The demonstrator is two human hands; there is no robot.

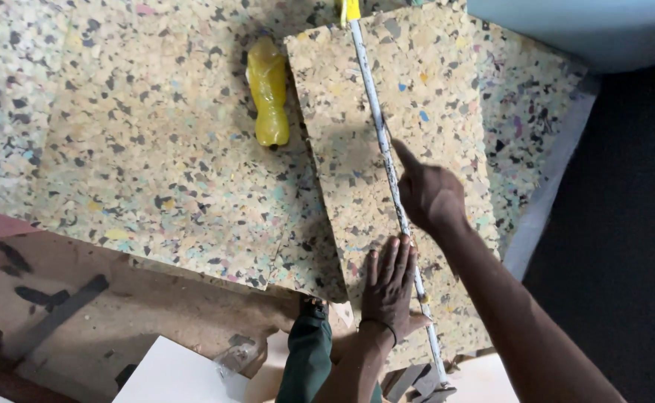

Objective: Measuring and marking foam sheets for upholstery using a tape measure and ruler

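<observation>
Hands [409, 239] on ruler [387, 157]; yellow bottle [268, 91] beside foam.

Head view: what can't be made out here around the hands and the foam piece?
- Right hand: a thin tool may be at the forefinger, too small and blurred to tell.
- Tape: markings too small; its far end is cut off by the top edge.
- Foam piece: near edge hidden under the left hand and forearm.
- Yellow bottle: contents not discernible.
</observation>
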